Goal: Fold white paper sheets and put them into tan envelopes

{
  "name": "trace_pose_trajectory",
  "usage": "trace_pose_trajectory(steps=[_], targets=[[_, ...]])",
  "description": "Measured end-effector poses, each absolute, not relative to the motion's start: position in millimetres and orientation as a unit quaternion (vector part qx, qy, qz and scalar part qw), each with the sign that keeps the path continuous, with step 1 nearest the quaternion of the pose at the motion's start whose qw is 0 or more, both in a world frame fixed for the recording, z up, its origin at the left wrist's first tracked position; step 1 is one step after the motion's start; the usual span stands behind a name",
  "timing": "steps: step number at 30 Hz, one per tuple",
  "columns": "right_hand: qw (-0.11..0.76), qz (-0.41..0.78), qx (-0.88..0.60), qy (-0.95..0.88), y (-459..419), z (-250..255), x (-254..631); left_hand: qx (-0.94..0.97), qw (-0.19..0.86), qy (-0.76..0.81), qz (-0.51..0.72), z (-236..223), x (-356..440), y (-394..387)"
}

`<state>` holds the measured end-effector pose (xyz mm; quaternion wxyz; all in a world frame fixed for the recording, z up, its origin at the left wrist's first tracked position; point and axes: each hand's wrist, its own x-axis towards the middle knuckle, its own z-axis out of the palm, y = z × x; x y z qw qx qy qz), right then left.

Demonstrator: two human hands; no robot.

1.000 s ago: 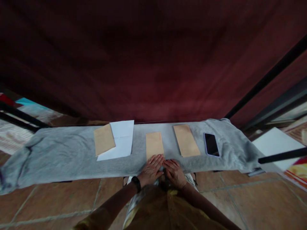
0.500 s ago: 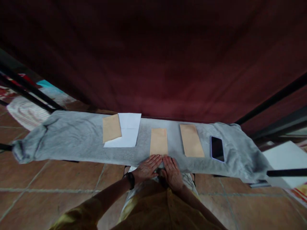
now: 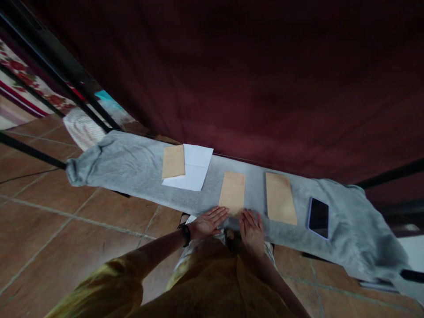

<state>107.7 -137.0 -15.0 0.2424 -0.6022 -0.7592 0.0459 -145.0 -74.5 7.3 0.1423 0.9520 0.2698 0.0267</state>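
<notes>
A brown paper envelope (image 3: 232,190) lies in front of me on the grey cloth (image 3: 139,176). At its near left corner my left hand (image 3: 209,222) lies flat with fingers stretched out. My right hand (image 3: 251,232) rests by the near right corner, fingers extended, palm down. Neither hand holds anything. To the right lies a second brown envelope (image 3: 281,198), slightly tilted. On the left a smaller brown envelope (image 3: 173,162) overlaps a creased white sheet of paper (image 3: 198,168).
A phone (image 3: 318,217) with a dark screen lies on the cloth at the right. Behind the narrow surface hangs a dark red curtain (image 3: 238,110). Black metal bars (image 3: 36,150) stand at both ends. Tiled floor (image 3: 82,238) shows below.
My hands have moved apart, from close together at the envelope's near edge to its two near corners. The view has tilted and shifted toward the left.
</notes>
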Motion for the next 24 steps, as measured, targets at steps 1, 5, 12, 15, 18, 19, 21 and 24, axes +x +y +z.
trace_pose_trajectory(steps=[1,5,12,15,18,19,21,24], targets=[[0.244,0.047,-0.597,-0.763,-133.2,-15.0,104.8,0.952,0.139,0.270,0.027,7.0,-144.9,-75.2],[0.228,0.058,-0.565,-0.790,-125.2,-20.6,89.4,0.955,0.125,0.268,0.029,7.1,-145.1,-77.5],[0.216,0.026,-0.588,-0.779,-119.4,-32.0,90.9,0.959,0.107,0.261,0.031,1.7,-144.3,-77.4],[0.203,0.023,-0.599,-0.774,-104.1,-30.6,95.9,0.959,0.099,0.264,0.033,-4.1,-143.9,-77.3],[0.195,0.020,-0.614,-0.764,-83.6,-29.3,96.1,0.958,0.075,0.272,0.041,-10.3,-144.0,-77.6],[0.198,0.017,-0.621,-0.758,-76.2,-29.4,95.3,0.959,0.066,0.273,0.048,-12.2,-144.1,-77.7],[0.207,0.011,-0.632,-0.746,-60.9,-30.3,93.5,0.960,0.047,0.270,0.057,-15.6,-144.2,-77.9],[0.202,0.011,-0.651,-0.732,-37.1,-31.8,92.2,0.962,0.021,0.267,0.059,-20.3,-143.9,-78.0]])
